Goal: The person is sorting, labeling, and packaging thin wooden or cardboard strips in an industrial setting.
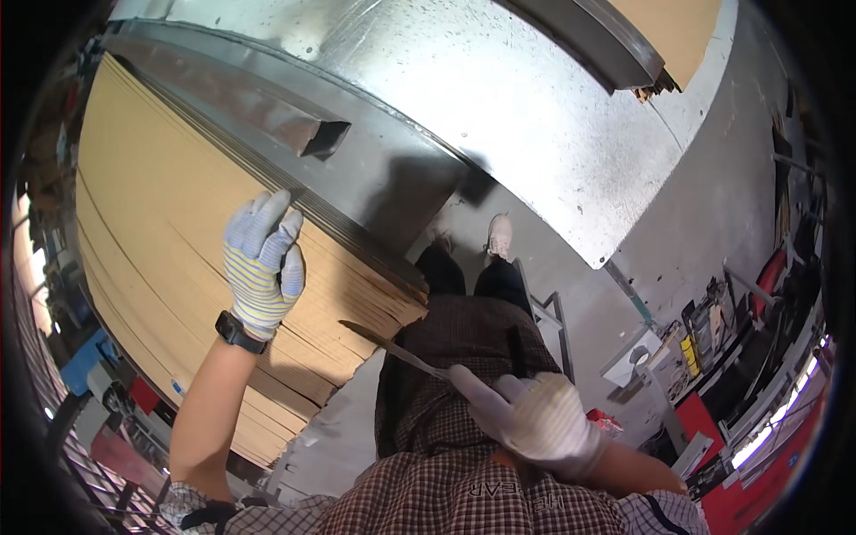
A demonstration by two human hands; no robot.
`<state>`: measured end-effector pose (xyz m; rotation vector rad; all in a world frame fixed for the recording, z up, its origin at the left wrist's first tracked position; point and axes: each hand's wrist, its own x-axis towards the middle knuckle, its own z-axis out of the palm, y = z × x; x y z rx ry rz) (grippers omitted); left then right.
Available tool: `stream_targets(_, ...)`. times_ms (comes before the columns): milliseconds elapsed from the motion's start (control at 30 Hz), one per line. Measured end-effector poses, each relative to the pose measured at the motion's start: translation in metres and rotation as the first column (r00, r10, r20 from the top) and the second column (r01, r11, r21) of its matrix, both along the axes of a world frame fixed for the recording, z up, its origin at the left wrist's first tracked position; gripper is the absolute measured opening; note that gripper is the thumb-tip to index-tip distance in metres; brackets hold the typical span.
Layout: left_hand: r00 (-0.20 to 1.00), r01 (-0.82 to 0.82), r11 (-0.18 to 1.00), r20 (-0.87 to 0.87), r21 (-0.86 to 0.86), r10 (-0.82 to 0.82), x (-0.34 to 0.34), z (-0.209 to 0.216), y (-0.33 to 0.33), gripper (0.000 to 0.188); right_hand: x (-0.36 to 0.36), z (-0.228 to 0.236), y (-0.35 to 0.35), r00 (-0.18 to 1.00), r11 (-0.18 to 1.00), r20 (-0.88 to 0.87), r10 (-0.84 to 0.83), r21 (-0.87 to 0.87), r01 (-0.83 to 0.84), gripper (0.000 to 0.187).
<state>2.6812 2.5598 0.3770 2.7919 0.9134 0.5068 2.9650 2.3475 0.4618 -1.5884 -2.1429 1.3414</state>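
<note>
A long, narrow knife (pixel 392 349) is in my right hand (pixel 539 417), which wears a pale glove and is closed around the handle. The blade points left toward the stack, and its tip looks brownish. To the left, a large stack of tan sheets (pixel 165 205) shows dark layered edges along its far side and ragged ends at the right. My left hand (pixel 265 259), in a blue-and-yellow striped glove, lies on the stack with its fingers extended and slightly bent near the dark edge. The left fingers hold nothing that I can see.
Beyond the stack, a metal channel (pixel 241 102) lies on a grey metal surface. A shiny metal table (pixel 535 152) carries another channel (pixel 593 40) and tan sheets (pixel 682 31). Tools and a yellow-labelled item (pixel 689 357) stand at right. A metal frame (pixel 557 325) is beside my legs.
</note>
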Motion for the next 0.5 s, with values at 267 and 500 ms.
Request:
stream_targets(267, 0.985, 0.115, 0.989, -0.119, -0.091, -0.125, -0.002, 0.024, 0.024, 0.033, -0.081, -0.049, 0.049, 0.992, 0.881, 0.032, 0.124, 0.456, -0.125, 0.044)
stream_targets(500, 0.897, 0.083, 0.950, -0.393, -0.301, -0.203, 0.043, 0.061, 0.038, 0.035, -0.096, -0.048, 0.063, 0.935, 0.895, -0.345, -0.079, 0.389, 0.219, 0.031)
